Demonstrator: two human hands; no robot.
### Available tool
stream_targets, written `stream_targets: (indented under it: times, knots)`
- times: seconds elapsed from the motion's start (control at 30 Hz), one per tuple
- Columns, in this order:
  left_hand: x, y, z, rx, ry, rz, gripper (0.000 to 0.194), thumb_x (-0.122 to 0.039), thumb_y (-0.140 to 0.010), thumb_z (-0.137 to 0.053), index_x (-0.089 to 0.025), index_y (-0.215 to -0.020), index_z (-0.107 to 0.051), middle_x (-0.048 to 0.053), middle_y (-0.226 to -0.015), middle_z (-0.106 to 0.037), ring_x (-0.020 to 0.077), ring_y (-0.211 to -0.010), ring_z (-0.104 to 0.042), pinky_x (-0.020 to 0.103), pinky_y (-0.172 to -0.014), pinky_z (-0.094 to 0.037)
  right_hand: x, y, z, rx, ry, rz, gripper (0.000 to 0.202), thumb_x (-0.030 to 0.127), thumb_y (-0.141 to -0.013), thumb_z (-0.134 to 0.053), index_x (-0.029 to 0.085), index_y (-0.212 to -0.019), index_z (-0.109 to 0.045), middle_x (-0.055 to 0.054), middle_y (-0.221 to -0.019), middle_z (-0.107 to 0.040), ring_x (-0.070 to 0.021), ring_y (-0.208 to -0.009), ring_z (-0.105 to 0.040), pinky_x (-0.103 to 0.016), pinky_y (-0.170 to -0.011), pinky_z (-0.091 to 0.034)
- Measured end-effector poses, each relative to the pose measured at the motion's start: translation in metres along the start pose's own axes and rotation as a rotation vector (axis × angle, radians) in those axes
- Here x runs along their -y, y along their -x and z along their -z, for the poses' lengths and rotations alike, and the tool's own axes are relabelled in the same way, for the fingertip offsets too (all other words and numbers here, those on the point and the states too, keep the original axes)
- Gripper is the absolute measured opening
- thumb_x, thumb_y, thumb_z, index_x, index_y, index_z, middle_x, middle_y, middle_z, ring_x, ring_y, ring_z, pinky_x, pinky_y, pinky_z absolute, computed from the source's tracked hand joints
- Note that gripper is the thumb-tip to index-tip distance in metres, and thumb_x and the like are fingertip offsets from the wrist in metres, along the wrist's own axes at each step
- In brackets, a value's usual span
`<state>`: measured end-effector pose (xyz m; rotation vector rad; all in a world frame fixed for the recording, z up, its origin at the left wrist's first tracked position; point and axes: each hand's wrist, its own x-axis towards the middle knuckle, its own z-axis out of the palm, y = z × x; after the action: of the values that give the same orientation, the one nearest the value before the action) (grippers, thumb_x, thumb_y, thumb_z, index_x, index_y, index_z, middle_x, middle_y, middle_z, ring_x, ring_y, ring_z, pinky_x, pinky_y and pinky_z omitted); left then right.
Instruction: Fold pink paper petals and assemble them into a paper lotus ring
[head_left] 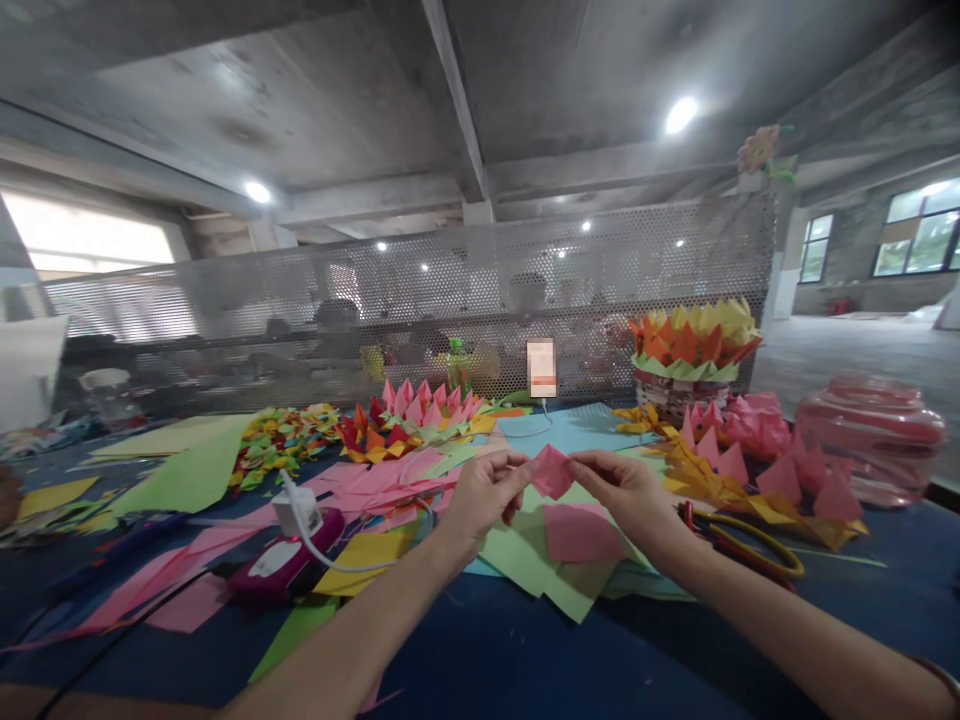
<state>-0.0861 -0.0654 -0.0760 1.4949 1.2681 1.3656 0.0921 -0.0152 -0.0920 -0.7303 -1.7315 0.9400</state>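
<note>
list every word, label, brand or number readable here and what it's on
None can be read.
Upright lit screen: pixelated, its marks illegible.
White charger plug: any print too small or blurred to read.
Pink jar: no lettering legible.
Folded pink paper between both hands: no writing visible.

Matt pink paper piece (552,474), glossy plastic-looking jar (874,440), perforated metal screen (442,275), bare concrete ceiling (360,110).
</note>
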Motion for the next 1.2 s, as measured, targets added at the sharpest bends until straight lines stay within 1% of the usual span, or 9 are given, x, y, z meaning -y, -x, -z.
stream_targets:
  times: [0.13,0.27,0.5,0.63,0.73,0.83,0.97,1.1,1.2]
  knots:
    - [-0.0039,0.0039,-0.002,0.095,0.113,0.129,0.051,-0.053,-0.071,-0.061,-0.012,-0.101,-0.062,-0.001,-0.047,-0.056,0.008,-0.036,-0.045,0.019,-0.039,-0.039,0.0007,0.001,0.0003,0.026,0.028,-0.028,0.028,0.041,-0.08,-0.055,0.017,-0.085,-0.069,0.0,-0.062,-0.061,-0.0111,-0.055,-0.05,-0.023,-0.053,-0.04]
    - [-0.0047,0.0051,-0.0017,0.098,0.171,0.193,0.05,-0.053,-0.07,-0.063,-0.012,-0.099,-0.062,0.002,-0.055,-0.061,0.0101,-0.042,-0.054,0.02,-0.043,-0.044,-0.0002,0.0009,0.0001,0.039,-0.007,-0.064,0.029,0.042,-0.08,-0.056,0.016,-0.085,-0.068,0.001,-0.057,-0.058,-0.0097,-0.052,-0.047,-0.022,-0.05,-0.036]
    - [-0.0031,0.004,-0.0007,0.114,0.167,0.179,0.044,-0.051,-0.071,-0.064,-0.012,-0.093,-0.064,0.009,-0.076,-0.068,0.0145,-0.059,-0.065,0.019,-0.05,-0.046,0.0038,0.0013,-0.0008,0.051,-0.011,-0.066,0.03,0.042,-0.08,-0.056,0.015,-0.083,-0.067,0.0,-0.06,-0.058,-0.0099,-0.054,-0.047,-0.022,-0.051,-0.036]
    - [-0.0022,0.0042,-0.0003,0.092,0.155,0.156,0.042,-0.051,-0.072,-0.062,-0.013,-0.088,-0.066,0.008,-0.077,-0.068,0.0139,-0.062,-0.066,0.017,-0.05,-0.045,0.001,0.0024,-0.0014,0.075,0.022,-0.028,0.031,0.044,-0.079,-0.057,0.016,-0.088,-0.066,0.0,-0.063,-0.058,-0.0114,-0.058,-0.049,-0.022,-0.053,-0.037]
    - [-0.0019,0.0038,-0.0001,0.09,0.152,0.149,0.042,-0.051,-0.073,-0.062,-0.013,-0.088,-0.066,0.008,-0.075,-0.068,0.014,-0.061,-0.066,0.018,-0.05,-0.045,-0.0031,0.0036,-0.0023,0.084,0.1,0.023,0.03,0.043,-0.075,-0.062,0.018,-0.091,-0.065,0.002,-0.06,-0.055,-0.0111,-0.055,-0.046,-0.022,-0.051,-0.034]
    - [-0.0022,0.0034,-0.0005,0.096,0.144,0.17,0.043,-0.052,-0.072,-0.063,-0.012,-0.089,-0.066,0.008,-0.075,-0.068,0.0142,-0.06,-0.065,0.019,-0.05,-0.045,-0.0044,0.0043,-0.0023,0.086,0.135,0.047,0.026,0.041,-0.078,-0.058,0.018,-0.087,-0.065,0.003,-0.057,-0.052,-0.0107,-0.053,-0.044,-0.022,-0.049,-0.033]
    - [-0.002,0.0034,-0.0006,0.105,0.137,0.167,0.044,-0.053,-0.072,-0.062,-0.013,-0.091,-0.066,0.01,-0.078,-0.069,0.0142,-0.061,-0.065,0.018,-0.05,-0.045,-0.0007,0.0048,-0.0009,0.116,0.122,0.036,0.029,0.043,-0.083,-0.051,0.017,-0.081,-0.065,0.0,-0.06,-0.058,-0.0124,-0.057,-0.051,-0.023,-0.054,-0.038]
    - [-0.0004,0.0031,0.0003,0.124,0.139,0.156,0.046,-0.052,-0.073,-0.061,-0.014,-0.098,-0.064,0.01,-0.08,-0.069,0.0145,-0.063,-0.066,0.019,-0.052,-0.046,0.0021,0.0045,-0.0002,0.123,0.088,0.009,0.03,0.043,-0.083,-0.051,0.017,-0.081,-0.065,-0.001,-0.061,-0.062,-0.0126,-0.058,-0.054,-0.023,-0.055,-0.04]
    - [0.0001,0.0029,0.0003,0.123,0.133,0.161,0.046,-0.052,-0.073,-0.061,-0.013,-0.097,-0.064,0.01,-0.082,-0.069,0.0155,-0.064,-0.066,0.02,-0.052,-0.046,0.0018,0.0038,-0.0005,0.132,0.032,-0.034,0.031,0.045,-0.082,-0.053,0.017,-0.082,-0.065,-0.002,-0.063,-0.064,-0.0124,-0.057,-0.055,-0.023,-0.054,-0.042]
